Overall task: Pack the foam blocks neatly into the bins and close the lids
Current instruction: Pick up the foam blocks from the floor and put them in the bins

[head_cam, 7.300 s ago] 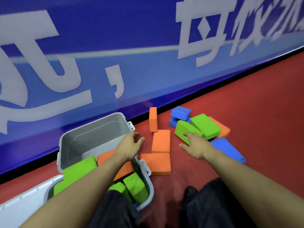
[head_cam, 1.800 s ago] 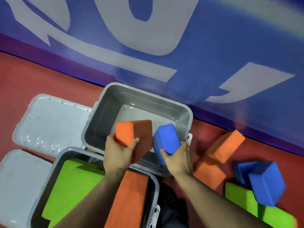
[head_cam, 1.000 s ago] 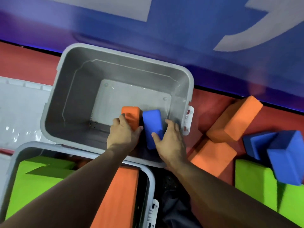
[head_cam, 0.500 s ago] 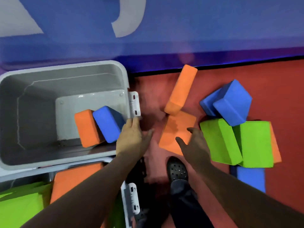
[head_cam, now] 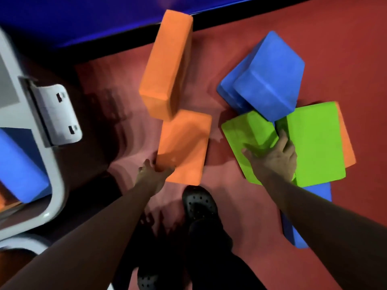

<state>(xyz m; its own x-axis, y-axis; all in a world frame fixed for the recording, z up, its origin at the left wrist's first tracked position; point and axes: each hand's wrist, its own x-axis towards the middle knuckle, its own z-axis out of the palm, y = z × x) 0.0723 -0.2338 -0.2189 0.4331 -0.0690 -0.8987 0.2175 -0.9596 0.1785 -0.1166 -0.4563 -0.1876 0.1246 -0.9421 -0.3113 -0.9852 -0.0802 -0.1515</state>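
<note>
A: At the far left, what do I have in view?

B: I see the grey plastic storage bin, cut by the frame edge, with its white latch hanging outside the rim. A blue rectangular foam block lies inside it.

A: And at centre?

B: My left hand pinches the near corner of the flat orange foam block, thumb on top and fingers at its edge. A second orange foam block stands tilted just beyond it, touching.

A: To the right?

B: My right hand lies spread, fingers straight, across the smaller green foam block, its fingertips reaching the larger green foam block. Two stacked blue foam blocks rest on the green pair. All lie on the red floor; a black perforated shoe shows below.
</note>
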